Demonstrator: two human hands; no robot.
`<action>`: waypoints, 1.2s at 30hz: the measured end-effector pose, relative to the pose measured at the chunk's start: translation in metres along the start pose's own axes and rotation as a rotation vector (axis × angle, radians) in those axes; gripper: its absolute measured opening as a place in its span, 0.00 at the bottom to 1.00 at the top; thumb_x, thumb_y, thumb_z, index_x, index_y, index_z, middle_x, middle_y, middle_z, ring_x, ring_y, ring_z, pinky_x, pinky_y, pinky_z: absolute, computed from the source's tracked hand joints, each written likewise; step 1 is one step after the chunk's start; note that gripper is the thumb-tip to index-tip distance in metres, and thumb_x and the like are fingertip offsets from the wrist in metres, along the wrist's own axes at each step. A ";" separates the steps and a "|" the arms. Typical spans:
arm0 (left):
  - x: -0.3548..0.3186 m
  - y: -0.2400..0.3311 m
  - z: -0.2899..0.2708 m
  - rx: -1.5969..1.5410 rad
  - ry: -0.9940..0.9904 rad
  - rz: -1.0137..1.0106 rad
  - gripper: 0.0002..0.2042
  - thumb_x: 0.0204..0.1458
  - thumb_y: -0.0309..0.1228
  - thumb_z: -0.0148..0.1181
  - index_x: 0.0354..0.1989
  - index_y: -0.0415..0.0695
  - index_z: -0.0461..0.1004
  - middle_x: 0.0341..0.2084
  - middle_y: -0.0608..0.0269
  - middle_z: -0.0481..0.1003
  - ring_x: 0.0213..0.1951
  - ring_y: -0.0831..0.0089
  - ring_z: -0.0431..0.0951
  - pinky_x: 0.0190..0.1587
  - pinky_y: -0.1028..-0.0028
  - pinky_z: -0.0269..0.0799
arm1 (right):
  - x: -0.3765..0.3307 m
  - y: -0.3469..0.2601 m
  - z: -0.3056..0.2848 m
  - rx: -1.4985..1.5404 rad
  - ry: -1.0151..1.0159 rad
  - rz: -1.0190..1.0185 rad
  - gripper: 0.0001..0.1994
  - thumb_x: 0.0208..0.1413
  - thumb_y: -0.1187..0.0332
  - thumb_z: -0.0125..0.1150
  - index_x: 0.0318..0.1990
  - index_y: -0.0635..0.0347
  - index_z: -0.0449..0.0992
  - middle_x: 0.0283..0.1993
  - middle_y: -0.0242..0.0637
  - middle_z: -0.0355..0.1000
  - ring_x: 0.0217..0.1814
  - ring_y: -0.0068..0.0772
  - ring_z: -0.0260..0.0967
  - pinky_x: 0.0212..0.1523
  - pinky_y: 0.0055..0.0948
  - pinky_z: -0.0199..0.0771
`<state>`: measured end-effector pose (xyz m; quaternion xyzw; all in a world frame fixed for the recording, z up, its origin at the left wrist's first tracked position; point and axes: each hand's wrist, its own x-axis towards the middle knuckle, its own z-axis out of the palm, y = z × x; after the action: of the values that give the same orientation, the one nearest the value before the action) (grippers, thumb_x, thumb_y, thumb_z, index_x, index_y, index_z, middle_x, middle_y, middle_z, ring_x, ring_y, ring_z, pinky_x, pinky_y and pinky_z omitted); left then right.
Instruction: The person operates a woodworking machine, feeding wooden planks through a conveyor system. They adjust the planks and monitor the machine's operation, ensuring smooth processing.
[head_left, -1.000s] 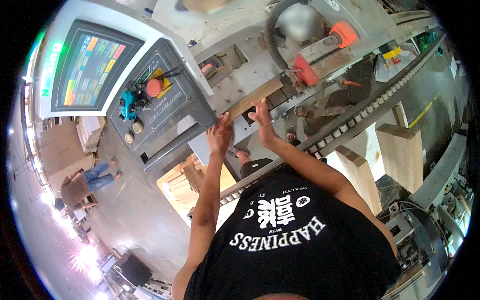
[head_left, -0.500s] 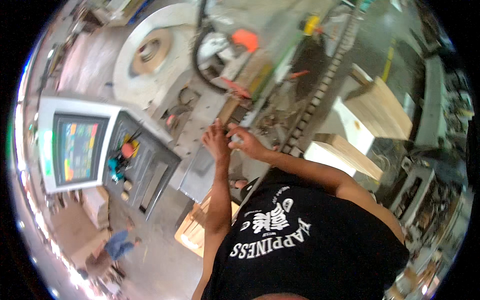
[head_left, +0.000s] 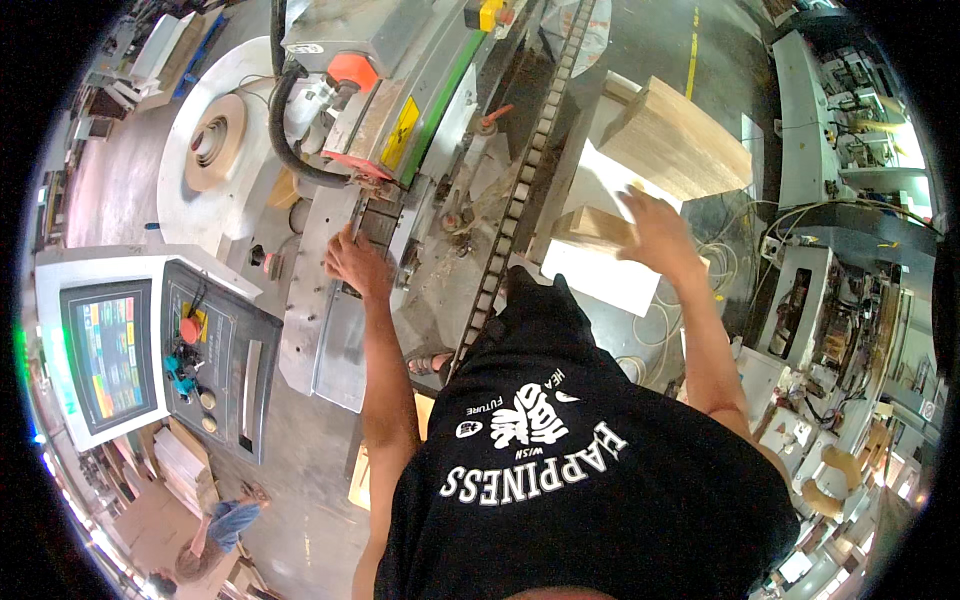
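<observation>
My left hand [head_left: 358, 264] rests on the metal bed of the edge-processing machine [head_left: 335, 350], beside the dark feed slot. Its fingers are spread, and I see nothing held in them. On the right, my right hand [head_left: 660, 236] reaches over a white board with its fingers stretched apart. Its thumb side is at the end of a small stack of pale wood pieces [head_left: 592, 227]; whether it touches them I cannot tell. A larger stack of wood pieces [head_left: 680, 135] stands just beyond on the same white surface [head_left: 600, 285].
A chain conveyor track [head_left: 517, 200] runs between the machine and the wood. At left stand a control panel with a screen [head_left: 105, 350] and a round table with a coil of edge strip [head_left: 215, 145]. Loose cables [head_left: 725, 265] lie on the floor at right. Another person [head_left: 225, 530] is at lower left.
My right hand has left the machine bed and moved right to the wood stacks. My left hand stays at the bed. The wood piece by my hands earlier is out of sight there. The view has turned.
</observation>
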<state>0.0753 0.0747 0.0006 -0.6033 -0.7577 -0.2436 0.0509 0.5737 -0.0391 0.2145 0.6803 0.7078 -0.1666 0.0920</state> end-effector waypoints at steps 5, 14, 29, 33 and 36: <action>-0.058 0.020 -0.033 -0.096 -0.032 -0.060 0.16 0.63 0.35 0.65 0.59 0.57 0.80 0.54 0.64 0.77 0.61 0.58 0.71 0.67 0.50 0.55 | -0.031 0.063 0.045 0.142 -0.229 0.298 0.47 0.42 0.59 0.84 0.72 0.60 0.69 0.69 0.57 0.72 0.68 0.59 0.73 0.66 0.49 0.76; -0.088 0.098 -0.148 -0.468 -0.063 0.233 0.24 0.60 0.38 0.69 0.64 0.47 0.75 0.63 0.55 0.74 0.68 0.49 0.67 0.69 0.46 0.58 | 0.009 0.005 -0.015 -0.131 0.105 -0.139 0.19 0.43 0.65 0.77 0.45 0.55 0.84 0.39 0.48 0.83 0.42 0.55 0.82 0.45 0.51 0.82; -0.149 -0.016 -0.114 -0.078 -0.241 -0.106 0.31 0.55 0.34 0.72 0.67 0.41 0.69 0.56 0.45 0.76 0.59 0.43 0.74 0.63 0.48 0.66 | 0.128 -0.296 0.108 0.126 0.226 -0.899 0.19 0.54 0.65 0.65 0.53 0.61 0.80 0.60 0.51 0.76 0.67 0.54 0.70 0.68 0.49 0.69; -0.176 -0.086 -0.090 -0.127 -0.164 -0.141 0.30 0.55 0.37 0.72 0.65 0.43 0.72 0.57 0.47 0.76 0.58 0.44 0.74 0.63 0.47 0.66 | 0.120 -0.285 0.103 0.342 -0.315 -0.839 0.28 0.52 0.57 0.73 0.60 0.58 0.78 0.64 0.53 0.73 0.68 0.60 0.69 0.70 0.51 0.69; -0.135 -0.071 -0.107 -0.002 -0.146 0.009 0.30 0.50 0.41 0.78 0.63 0.52 0.76 0.58 0.55 0.76 0.61 0.48 0.74 0.64 0.49 0.65 | 0.147 -0.291 0.167 0.630 -0.502 -0.845 0.36 0.53 0.47 0.79 0.65 0.55 0.75 0.65 0.49 0.73 0.67 0.54 0.72 0.66 0.50 0.73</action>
<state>0.0214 -0.1028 0.0224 -0.6230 -0.7563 -0.1996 -0.0038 0.2602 0.0327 0.0393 0.2733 0.7907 -0.5473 -0.0242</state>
